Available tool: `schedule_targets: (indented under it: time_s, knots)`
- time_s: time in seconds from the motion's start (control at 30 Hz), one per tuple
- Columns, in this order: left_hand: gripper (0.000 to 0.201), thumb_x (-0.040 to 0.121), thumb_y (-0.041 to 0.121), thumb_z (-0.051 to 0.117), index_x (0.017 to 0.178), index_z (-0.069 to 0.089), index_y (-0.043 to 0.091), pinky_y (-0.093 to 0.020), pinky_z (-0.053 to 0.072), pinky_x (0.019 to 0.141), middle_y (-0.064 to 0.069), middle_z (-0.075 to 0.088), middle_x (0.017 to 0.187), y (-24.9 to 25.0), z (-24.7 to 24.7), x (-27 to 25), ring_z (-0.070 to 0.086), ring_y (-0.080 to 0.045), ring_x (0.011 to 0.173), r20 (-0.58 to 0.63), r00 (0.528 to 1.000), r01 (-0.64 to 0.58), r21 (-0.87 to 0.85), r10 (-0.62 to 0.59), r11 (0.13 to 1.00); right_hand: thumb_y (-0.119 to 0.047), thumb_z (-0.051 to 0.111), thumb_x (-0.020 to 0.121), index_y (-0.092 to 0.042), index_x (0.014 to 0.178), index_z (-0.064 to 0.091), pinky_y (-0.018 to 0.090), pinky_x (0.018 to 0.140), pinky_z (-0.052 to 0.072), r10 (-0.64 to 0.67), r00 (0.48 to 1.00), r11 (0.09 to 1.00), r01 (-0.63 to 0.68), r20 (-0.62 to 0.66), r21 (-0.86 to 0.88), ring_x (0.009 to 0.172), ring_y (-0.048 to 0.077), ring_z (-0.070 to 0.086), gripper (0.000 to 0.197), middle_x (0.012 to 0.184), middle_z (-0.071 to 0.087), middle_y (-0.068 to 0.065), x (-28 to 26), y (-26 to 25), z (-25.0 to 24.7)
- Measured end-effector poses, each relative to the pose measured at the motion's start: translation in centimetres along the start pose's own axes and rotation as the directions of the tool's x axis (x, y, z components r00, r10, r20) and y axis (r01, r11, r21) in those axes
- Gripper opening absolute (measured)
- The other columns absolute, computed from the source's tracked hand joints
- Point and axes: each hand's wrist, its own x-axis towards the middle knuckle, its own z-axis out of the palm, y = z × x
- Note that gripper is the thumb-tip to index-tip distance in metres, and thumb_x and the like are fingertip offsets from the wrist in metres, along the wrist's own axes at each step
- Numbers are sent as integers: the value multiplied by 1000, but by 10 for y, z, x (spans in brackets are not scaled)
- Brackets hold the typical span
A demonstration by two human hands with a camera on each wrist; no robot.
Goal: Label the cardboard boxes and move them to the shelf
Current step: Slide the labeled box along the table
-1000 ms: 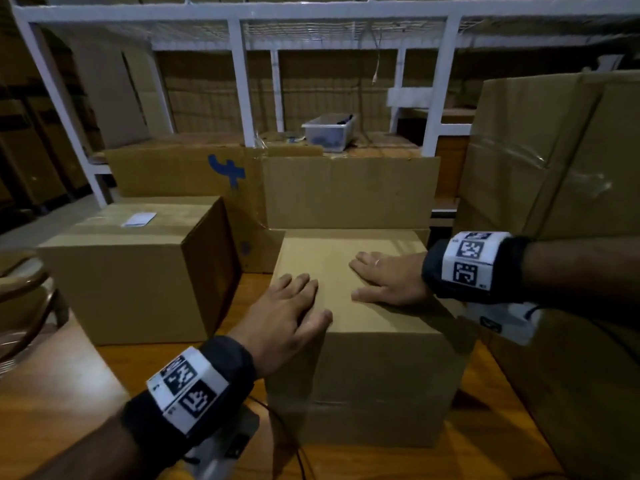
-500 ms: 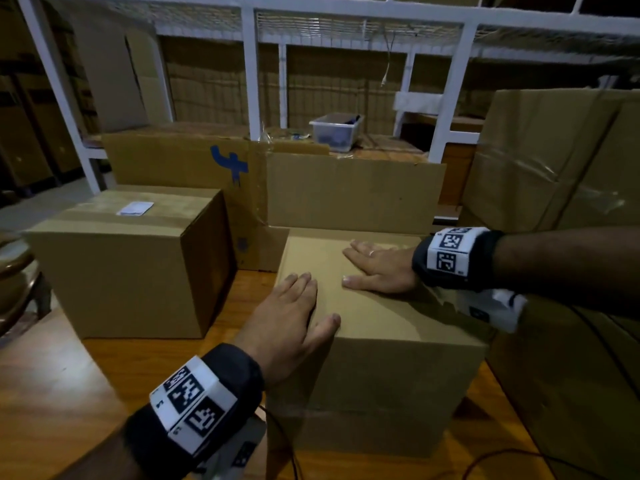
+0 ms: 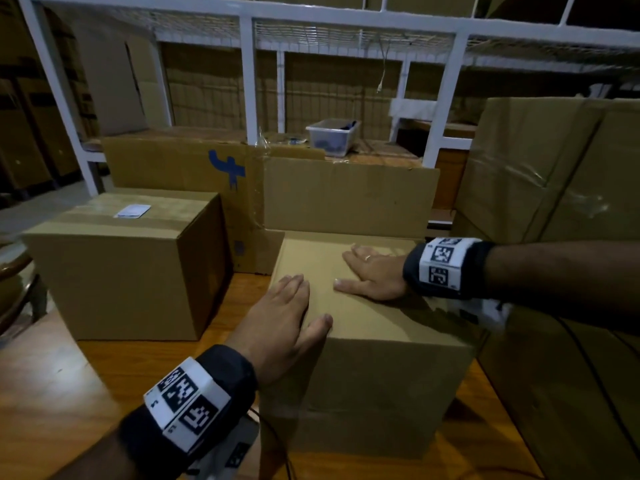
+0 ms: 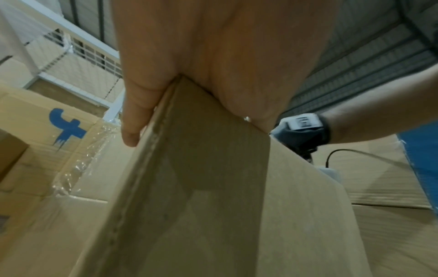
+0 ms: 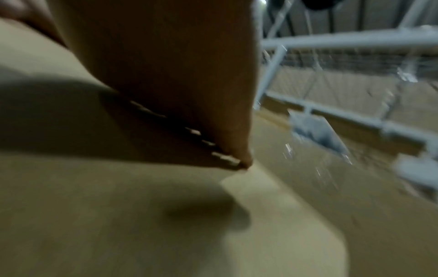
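A plain cardboard box (image 3: pixel 374 382) stands on the wooden table (image 3: pixel 62 382) in front of me. My left hand (image 3: pixel 291 320) lies flat over the box's near left top corner, thumb on the front edge; the left wrist view shows the palm (image 4: pixel 213 56) over that corner of the box (image 4: pixel 213 206). My right hand (image 3: pixel 370 275) rests flat on the box top, fingers straight, pointing left. The right wrist view is blurred, with the hand (image 5: pixel 166 65) pressed on the box top (image 5: pixel 118 215). A second box (image 3: pixel 121 271) at the left carries a white label (image 3: pixel 132 211). The white shelf (image 3: pixel 247 84) stands behind.
A long box with a blue mark (image 3: pixel 228 168) lies behind the two boxes. Large taped boxes (image 3: pixel 554 174) stack at the right. A clear plastic bin (image 3: pixel 330 136) sits on the shelf's lower level. A chair (image 3: pixel 14 282) edges in at the left.
Both hands stay flat on the box top. The right hand has slid a little farther back on it, and the view has drawn closer to the box.
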Motion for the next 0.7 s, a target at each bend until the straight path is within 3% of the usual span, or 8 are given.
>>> schedule_targets:
  time_s: [0.1,0.23,0.33,0.47,0.57,0.63,0.7]
  knots:
    - [70,98,54,25,153,7,15,-19,-2,112,-1,4,161,-1,1,1,0,-11,146,-13,1000,-2,13,3,1000,-66,20,93,-23,153,-7,48,119,7,-101,994,995,102,29,-3,148,20,-7,78,161,-13,3,-9,-4,9]
    - [69,98,53,25,153,8,15,-17,-3,108,-1,4,161,0,1,-1,1,-11,146,-6,1000,14,-1,-14,1000,-67,19,93,-18,153,-4,45,120,7,-3,999,1000,4,-43,27,148,21,-4,82,161,-9,5,-20,4,19]
    - [69,98,53,25,153,7,15,-18,-3,111,-1,3,161,0,0,1,0,-11,147,-6,1000,13,11,-13,1000,-61,18,96,-27,153,-7,47,120,5,-115,993,992,115,0,57,148,18,-8,71,161,-13,0,-33,3,25]
    - [69,98,53,24,153,6,15,-17,-5,107,-1,3,161,2,0,0,0,-12,147,-17,1000,5,22,-4,1000,-64,20,94,-22,153,-3,46,120,7,-1,999,995,5,-49,96,148,20,-6,76,161,-10,1,-44,3,28]
    - [71,98,55,22,153,6,14,-15,-7,105,-2,4,161,-1,0,0,2,-12,147,-23,999,-22,66,23,998,-62,22,96,-22,153,-5,45,120,7,-62,998,993,62,-7,100,148,21,-7,75,161,-10,0,-51,-6,28]
    - [87,89,71,11,153,7,13,-15,-7,105,-3,6,160,-2,-1,1,3,-13,147,-9,999,-42,80,43,996,-63,24,95,-19,153,-5,45,120,8,-43,999,992,45,-19,122,148,21,-6,78,161,-10,1,-57,-10,28]
    - [118,62,86,-10,153,9,13,-15,-6,106,-3,8,160,-5,-2,2,4,-13,147,-11,998,-67,79,68,995,-63,26,95,-19,153,-4,46,120,8,-37,999,989,41,-33,141,148,21,-6,79,161,-9,1,-60,-12,29]
